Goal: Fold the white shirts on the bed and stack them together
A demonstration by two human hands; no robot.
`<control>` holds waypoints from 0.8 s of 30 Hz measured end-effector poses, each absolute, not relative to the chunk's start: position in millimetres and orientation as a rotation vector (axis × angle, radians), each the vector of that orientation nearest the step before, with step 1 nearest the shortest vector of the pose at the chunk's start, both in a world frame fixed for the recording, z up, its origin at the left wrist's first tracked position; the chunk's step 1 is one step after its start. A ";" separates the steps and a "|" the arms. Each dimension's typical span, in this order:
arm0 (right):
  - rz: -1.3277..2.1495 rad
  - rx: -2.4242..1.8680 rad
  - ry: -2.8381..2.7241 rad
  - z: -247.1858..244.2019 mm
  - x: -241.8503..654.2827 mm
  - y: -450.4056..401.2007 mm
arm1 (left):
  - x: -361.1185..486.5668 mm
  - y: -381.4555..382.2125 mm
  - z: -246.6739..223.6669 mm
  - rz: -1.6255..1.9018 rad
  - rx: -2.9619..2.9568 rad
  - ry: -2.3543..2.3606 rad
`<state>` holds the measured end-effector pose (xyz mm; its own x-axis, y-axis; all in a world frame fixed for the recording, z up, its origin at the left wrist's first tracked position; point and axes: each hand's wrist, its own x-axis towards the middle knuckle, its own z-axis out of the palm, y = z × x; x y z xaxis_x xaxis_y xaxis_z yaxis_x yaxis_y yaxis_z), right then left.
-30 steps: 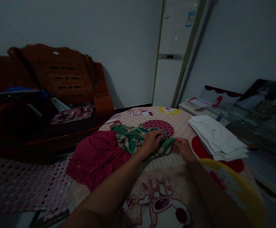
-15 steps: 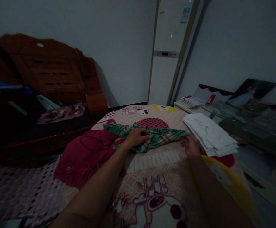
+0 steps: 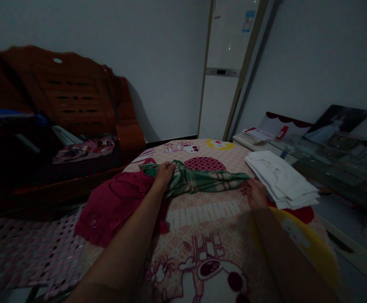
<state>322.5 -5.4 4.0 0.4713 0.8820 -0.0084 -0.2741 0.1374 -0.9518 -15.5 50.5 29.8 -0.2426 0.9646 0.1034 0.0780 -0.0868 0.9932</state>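
A green plaid garment (image 3: 199, 181) stretches sideways across the middle of the patterned cloth (image 3: 208, 214); its exact kind is not clear. At its left part, my left hand (image 3: 164, 174) pinches the fabric between thumb and fingers. My right hand (image 3: 254, 192) grips the narrow right end, with the fingers closed on it. Under my left forearm and beside the plaid piece lies a crumpled dark pink garment (image 3: 114, 206). Just beyond my right hand sits a folded white cloth stack (image 3: 280, 179).
A wooden bench (image 3: 73, 97) with clothing on its seat stands at the left. A woven pink seat (image 3: 28, 252) is at the lower left. On the right, a glass-topped cabinet (image 3: 322, 160) carries papers and a photo. A tall white appliance (image 3: 219, 97) stands behind.
My left hand has moved left and away from me along the plaid garment, now pinching it near its left end. My right hand keeps hold of the right end.
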 end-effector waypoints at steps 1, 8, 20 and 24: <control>0.934 -1.130 -0.671 3.9 322.6 -5.7 | -18.5 51.1 30.1 1.464 1.142 1.391; 0.920 -1.126 -0.677 3.5 321.9 -7.0 | -21.0 49.3 33.6 1.573 0.957 1.231; 0.617 -1.255 -1.150 11.4 288.9 -13.4 | 8.0 30.9 54.2 1.433 0.950 0.930; 0.665 -1.261 -1.334 10.7 271.6 -19.6 | 39.0 15.5 39.6 1.179 1.502 0.895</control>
<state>271.6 -19.6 10.7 0.2003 0.9219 0.3317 0.2894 0.2678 -0.9190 39.0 15.5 39.6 0.2549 0.9373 0.2379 -0.0234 -0.2400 0.9705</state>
